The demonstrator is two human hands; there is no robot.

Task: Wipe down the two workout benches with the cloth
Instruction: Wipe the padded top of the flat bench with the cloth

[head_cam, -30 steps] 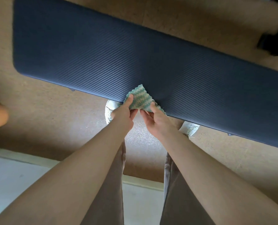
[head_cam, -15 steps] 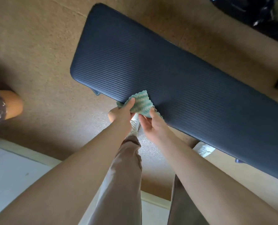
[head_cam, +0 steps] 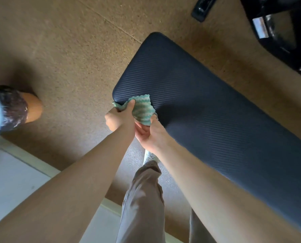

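A dark blue ribbed bench pad [head_cam: 207, 106] runs from the middle of the view down to the right. A small green and white striped cloth [head_cam: 142, 107] lies over the pad's near left corner. My left hand [head_cam: 119, 118] pinches the cloth's left edge between thumb and curled fingers. My right hand [head_cam: 149, 132] holds the cloth's lower right edge, with its thumb on top. Only one bench shows.
Tan speckled flooring [head_cam: 67, 58] surrounds the bench. A dark and orange cylindrical object [head_cam: 14, 109] lies at the left. Black gym equipment [head_cam: 283, 28] fills the top right. A pale floor strip [head_cam: 14, 181] borders the lower left. My leg [head_cam: 144, 199] stands below the hands.
I have shifted along the bench towards its left end. The cloth, still held by both hands, now sits at the pad's left corner instead of along its near edge.
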